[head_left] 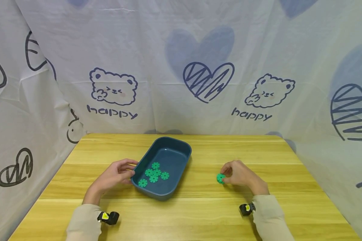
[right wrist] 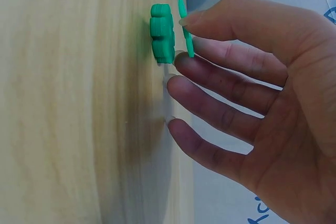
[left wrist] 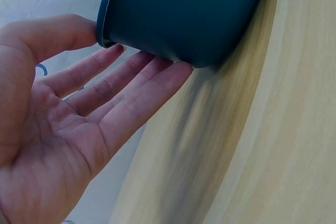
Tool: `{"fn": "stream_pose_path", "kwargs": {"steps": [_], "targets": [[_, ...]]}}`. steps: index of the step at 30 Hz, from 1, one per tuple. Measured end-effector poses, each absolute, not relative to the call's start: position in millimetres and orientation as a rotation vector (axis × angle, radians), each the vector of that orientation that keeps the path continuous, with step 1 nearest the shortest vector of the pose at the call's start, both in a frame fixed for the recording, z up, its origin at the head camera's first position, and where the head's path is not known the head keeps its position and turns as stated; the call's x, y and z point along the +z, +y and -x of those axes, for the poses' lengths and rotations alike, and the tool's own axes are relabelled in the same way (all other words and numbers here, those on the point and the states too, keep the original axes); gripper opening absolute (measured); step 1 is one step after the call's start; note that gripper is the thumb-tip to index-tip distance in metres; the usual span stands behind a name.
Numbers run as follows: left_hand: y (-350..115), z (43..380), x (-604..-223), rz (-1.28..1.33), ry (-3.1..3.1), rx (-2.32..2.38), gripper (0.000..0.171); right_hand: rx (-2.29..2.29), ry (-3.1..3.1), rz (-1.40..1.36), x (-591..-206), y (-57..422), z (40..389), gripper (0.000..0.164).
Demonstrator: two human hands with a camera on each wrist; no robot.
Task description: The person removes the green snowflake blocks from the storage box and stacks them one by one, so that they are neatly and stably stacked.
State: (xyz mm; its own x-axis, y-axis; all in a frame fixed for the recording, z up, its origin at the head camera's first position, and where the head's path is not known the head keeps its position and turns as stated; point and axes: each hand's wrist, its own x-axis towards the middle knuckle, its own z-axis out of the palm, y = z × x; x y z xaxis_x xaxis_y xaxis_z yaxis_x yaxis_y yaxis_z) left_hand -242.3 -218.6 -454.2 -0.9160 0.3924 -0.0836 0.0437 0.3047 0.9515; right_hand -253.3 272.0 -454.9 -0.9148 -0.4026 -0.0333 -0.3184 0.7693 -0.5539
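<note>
A dark blue rectangular bin point(head_left: 175, 164) stands left of centre on the wooden table, with several green notched plastic discs point(head_left: 155, 165) lying inside toward its near end. My left hand point(head_left: 117, 174) is at the bin's near left side. In the left wrist view, the thumb touches the rim and the straight fingers point(left wrist: 152, 87) rest against the outer wall. On the right, my right hand point(head_left: 241, 174) pinches one thin green disc point(right wrist: 182, 9) between thumb and index finger. Just below that disc, a short stack of green discs point(right wrist: 163, 34) sits on the table.
The wooden table point(head_left: 199, 214) reaches back to a white cloth point(head_left: 160, 93) printed with hearts and bears. More cloth hangs at both sides. A small black camera is strapped to each wrist.
</note>
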Motion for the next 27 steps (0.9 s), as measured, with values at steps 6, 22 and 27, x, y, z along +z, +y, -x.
{"fn": "stream_pose_path", "kwargs": {"steps": [6, 22, 27], "targets": [[-218.8, 242.4, -454.6, -0.404, 2.275, 1.644, 0.046, -0.828, 2.819, 0.562, -455.5, 271.5, 252.0, 0.018], [-218.2, 240.9, -453.3, -0.398, 2.282, 1.639, 0.046, -0.828, 2.826, 0.512, -455.6, 268.8, 249.8, 0.014], [-218.4, 241.0, -453.9, -0.405, 2.281, 1.642, 0.047, -0.824, 2.828, 0.513, -455.9, 268.5, 249.3, 0.014]]}}
